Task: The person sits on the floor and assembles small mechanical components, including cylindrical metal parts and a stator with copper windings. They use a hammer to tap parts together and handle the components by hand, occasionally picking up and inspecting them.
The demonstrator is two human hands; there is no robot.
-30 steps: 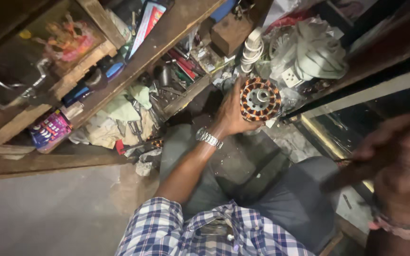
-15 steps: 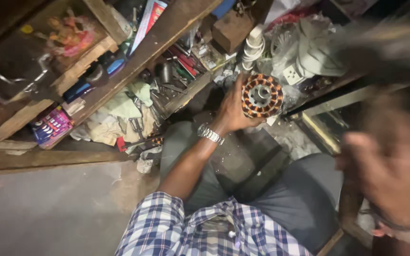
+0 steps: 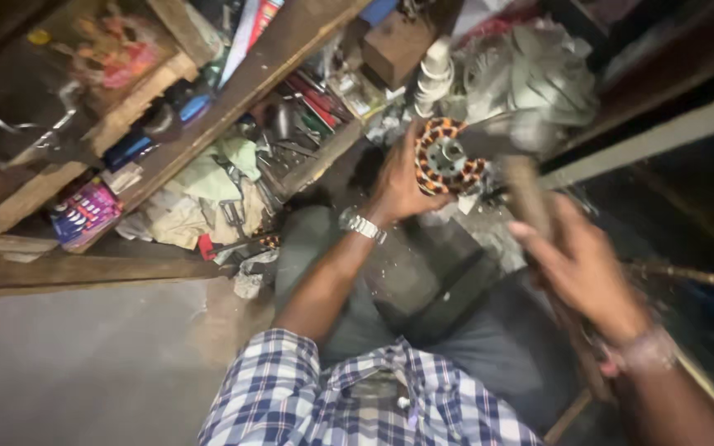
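Right hand (image 3: 588,268) now swung in, fist clenched round hammer handle (image 3: 526,186), head blurred at stator. Left hand (image 3: 398,177) clasps copper-wound stator (image 3: 448,157); hub still seated.

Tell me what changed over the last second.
The right hand swung in from the right edge, bringing a blurred hammer-like tool up against the copper-wound stator. The left hand kept its grip on the stator, wristwatch on, above the lap. The cluttered wooden shelves stayed as they were.

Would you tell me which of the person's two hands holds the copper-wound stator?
The left hand, wearing the metal wristwatch, holds the stator; the right hand grips a blurred handle.
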